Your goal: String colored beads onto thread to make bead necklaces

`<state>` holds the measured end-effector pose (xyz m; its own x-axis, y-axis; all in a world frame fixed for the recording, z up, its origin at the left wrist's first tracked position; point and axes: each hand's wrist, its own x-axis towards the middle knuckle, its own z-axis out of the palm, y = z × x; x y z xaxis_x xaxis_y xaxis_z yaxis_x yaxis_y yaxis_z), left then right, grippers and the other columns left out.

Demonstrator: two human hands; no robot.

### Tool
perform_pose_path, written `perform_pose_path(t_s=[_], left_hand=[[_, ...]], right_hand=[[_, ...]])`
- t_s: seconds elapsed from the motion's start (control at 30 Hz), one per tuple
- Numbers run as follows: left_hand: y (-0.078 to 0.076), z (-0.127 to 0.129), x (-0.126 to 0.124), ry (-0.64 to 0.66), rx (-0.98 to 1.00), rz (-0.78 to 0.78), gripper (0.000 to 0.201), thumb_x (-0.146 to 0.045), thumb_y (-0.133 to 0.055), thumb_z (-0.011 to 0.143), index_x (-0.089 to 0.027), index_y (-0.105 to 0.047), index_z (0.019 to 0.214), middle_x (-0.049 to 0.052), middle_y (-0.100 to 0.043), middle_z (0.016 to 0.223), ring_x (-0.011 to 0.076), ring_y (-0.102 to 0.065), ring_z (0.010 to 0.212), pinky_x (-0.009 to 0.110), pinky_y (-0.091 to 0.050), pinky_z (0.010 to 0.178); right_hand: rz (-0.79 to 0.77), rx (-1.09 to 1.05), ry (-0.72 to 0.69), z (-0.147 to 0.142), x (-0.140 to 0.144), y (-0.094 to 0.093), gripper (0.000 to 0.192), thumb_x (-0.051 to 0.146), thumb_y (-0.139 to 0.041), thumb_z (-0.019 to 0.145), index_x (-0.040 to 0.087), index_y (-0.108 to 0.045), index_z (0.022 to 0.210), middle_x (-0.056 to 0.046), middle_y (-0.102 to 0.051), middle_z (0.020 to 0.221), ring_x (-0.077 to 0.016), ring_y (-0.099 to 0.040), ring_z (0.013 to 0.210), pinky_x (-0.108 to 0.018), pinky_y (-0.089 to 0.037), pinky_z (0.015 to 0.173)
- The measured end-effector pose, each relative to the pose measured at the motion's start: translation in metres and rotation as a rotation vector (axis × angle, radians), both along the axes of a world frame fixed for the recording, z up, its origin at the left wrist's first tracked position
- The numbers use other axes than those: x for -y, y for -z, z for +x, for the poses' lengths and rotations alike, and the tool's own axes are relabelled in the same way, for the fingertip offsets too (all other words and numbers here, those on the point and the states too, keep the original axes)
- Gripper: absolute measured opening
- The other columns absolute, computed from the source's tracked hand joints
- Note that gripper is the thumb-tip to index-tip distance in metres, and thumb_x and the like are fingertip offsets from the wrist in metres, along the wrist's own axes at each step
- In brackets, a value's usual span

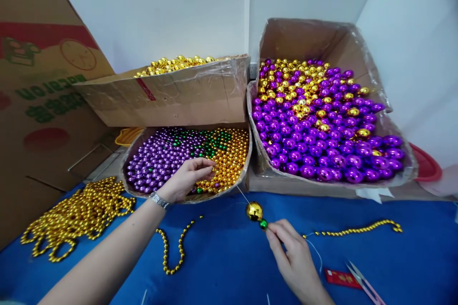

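Beads (255, 211), one gold, one green (263, 224): my right grip (292, 253) pinches the green. My left grip (188, 178), ten o'clock, state unclear, crosses a box (229, 191) edge; surface (222, 252) spreads toward six.

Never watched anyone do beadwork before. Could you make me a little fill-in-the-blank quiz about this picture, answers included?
1. At the tips of the person's right grip, a small ____ bead sits next to a large gold bead.
2. The pink-handled scissors lie on a cloth coloured ____.
3. In the open box on the right, gold beads are mixed with ____ ones.
4. The pile of gold bead strands lies towards the ____ edge of the picture.

Missing words: green; blue; purple; left.
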<state>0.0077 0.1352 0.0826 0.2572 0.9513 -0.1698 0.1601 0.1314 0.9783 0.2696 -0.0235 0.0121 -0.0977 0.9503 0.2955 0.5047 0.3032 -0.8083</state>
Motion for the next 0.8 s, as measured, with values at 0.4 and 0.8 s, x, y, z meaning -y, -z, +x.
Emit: perform_pose_path(t_s=[0.4,0.8], left_hand=[[0.004,0.007,-0.012,0.191,-0.642,0.459,0.036,-0.03,-0.043,0.088,-0.013,-0.055,0.117,0.011,-0.063,0.113,0.0201,-0.061,0.098,0.031,-0.05,0.082],[0.031,0.02,-0.021,0.409,-0.837,0.416,0.007,-0.017,-0.059,0.073,-0.015,-0.064,0.069,0.009,-0.067,0.073,0.0235,-0.062,0.078,0.033,-0.045,0.075]], right_hand=[[-0.033,-0.002,-0.007,0.0,0.0,0.0,0.024,0.027,-0.037,0.096,0.021,-0.06,0.093,-0.003,-0.056,0.081,-0.0148,-0.057,0.073,-0.022,-0.044,0.065],[-0.047,-0.036,-0.015,-0.001,0.001,0.004,0.02,0.023,-0.039,0.096,0.022,-0.058,0.091,-0.001,-0.054,0.082,-0.013,-0.054,0.075,-0.022,-0.041,0.067]])
